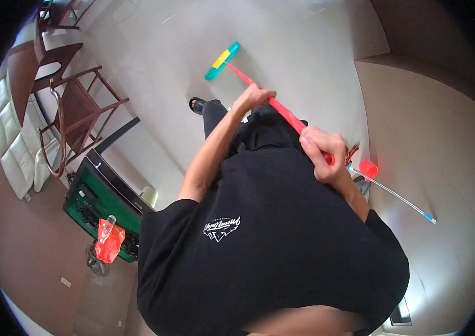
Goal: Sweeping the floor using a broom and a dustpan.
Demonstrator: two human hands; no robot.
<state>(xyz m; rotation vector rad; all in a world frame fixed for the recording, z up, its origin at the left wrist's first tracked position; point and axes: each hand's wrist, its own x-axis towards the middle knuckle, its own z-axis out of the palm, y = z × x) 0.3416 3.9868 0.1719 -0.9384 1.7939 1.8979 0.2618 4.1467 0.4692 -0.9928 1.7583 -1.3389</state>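
Both my hands are on the red handle [284, 112] of a broom, which slants across in front of my body. My left hand [256, 96] grips it lower down, nearer the head. Higher up, close to my right side, my right hand [325, 152] is wrapped around the handle near its end. The teal broom head [222, 61], with a yellow section in its middle, is down at the pale floor [304, 38] ahead of me. My foot in a black sandal [196, 106] is to the left of the handle.
At left are dark wooden chairs [79, 111] and white padded upholstery [6, 126]. A green-topped table [78, 200] beside me carries a red bag [109, 241] and a clear bottle [111, 219]. On my right, a mop pole [393, 194] and a red container [368, 170] are near the wall [422, 126].
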